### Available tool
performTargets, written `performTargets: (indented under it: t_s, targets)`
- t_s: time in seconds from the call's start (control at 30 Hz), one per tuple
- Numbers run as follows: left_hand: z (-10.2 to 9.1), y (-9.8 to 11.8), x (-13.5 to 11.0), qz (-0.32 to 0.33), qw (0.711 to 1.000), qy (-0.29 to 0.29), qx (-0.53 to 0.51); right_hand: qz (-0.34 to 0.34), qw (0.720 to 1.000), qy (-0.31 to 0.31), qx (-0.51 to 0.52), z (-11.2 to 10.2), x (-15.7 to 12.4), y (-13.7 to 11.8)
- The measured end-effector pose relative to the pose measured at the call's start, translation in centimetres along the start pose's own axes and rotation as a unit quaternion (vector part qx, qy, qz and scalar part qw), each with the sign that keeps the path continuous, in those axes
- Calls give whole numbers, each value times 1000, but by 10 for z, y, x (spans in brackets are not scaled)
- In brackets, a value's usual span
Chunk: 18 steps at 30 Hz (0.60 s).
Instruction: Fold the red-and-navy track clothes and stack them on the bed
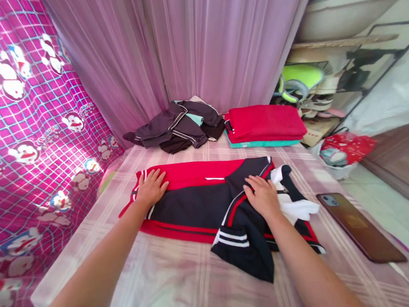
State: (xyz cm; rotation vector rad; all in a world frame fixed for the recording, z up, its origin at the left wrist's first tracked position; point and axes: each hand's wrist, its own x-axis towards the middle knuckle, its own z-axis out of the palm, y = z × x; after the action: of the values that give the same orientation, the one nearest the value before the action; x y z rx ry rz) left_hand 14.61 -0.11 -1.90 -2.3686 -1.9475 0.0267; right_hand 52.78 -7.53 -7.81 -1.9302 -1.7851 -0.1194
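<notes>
A red and black sports shirt (194, 202) with white stripes lies spread across the plaid bed sheet (172, 280). My left hand (152, 186) rests flat and open on its left end, fingers stretched out. My right hand (262, 196) lies palm down on the folded sleeve part near the white collar (295, 207), fingers together and flat on the cloth. Neither hand grips anything.
A heap of dark clothes (177, 127) lies at the far side, next to a folded red and teal stack (264, 125). A phone (361, 225) lies at the right edge of the bed. A pink curtain hangs behind; a shoe rack and a red bag (347, 148) stand to the right.
</notes>
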Motion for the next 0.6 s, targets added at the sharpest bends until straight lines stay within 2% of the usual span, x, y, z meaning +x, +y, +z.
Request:
performTargets:
  t_s: [0.1, 0.2, 0.37, 0.5, 0.6]
  targets:
    - [-10, 10, 1, -21, 999, -26, 24, 11, 1000, -13, -1, -5, 2, -8]
    - [-14, 26, 3, -30, 999, -18, 38, 16, 999, -30, -8, -14, 0, -16]
    - [-1, 36, 3, -31, 999, -6, 23, 9, 997, -70, -22, -40, 1, -29]
    - [12, 31, 3, -30, 999, 14, 20, -4, 997, -67, -23, -56, 39, -41]
    - [16, 28, 4, -36, 999, 17, 20, -36, 997, -60, -25, -53, 82, -44]
